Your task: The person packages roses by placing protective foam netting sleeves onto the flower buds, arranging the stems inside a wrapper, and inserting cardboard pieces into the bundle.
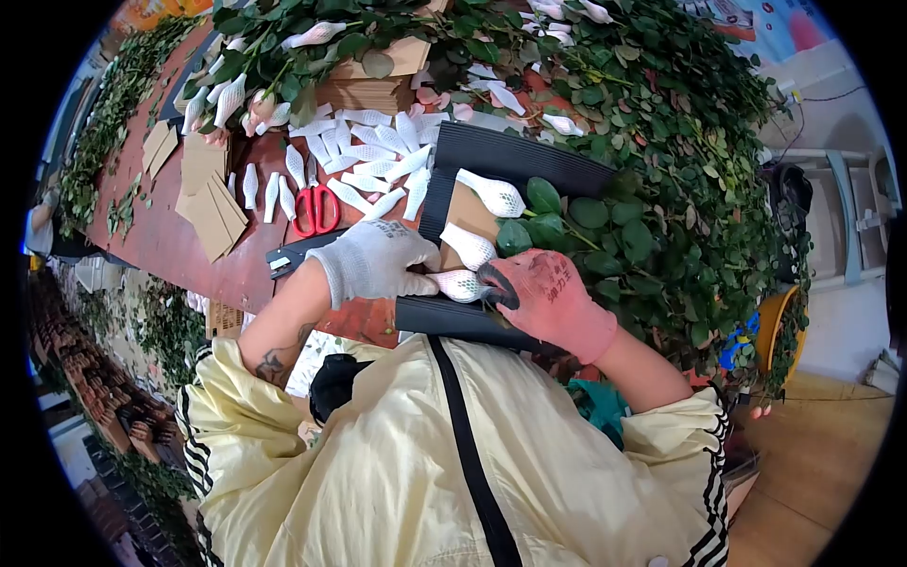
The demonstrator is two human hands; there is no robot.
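A rose bud in a white foam net sleeve (460, 285) lies between my hands, nearest to me in a short column. My left hand (378, 259), in a grey-white glove, pinches the open end of that sleeve. On the other side my right hand (553, 300), in a pink-red glove, has its fingers closed around the stem end. Beyond it lie a second netted bud (469, 247) and a third netted bud (493, 195) on brown cardboard (470, 210). Underneath is a black corrugated sheet (515, 151), folded up at its far and near edges. Leafy stems run to the right.
Red-handled scissors (316, 209) lie left of the sheet, near loose white foam sleeves (368, 151). Cardboard pieces (215, 215) and a cardboard stack (373, 93) sit on the red table (156, 222). Heaped leafy stems (680, 104) cover the right and far side.
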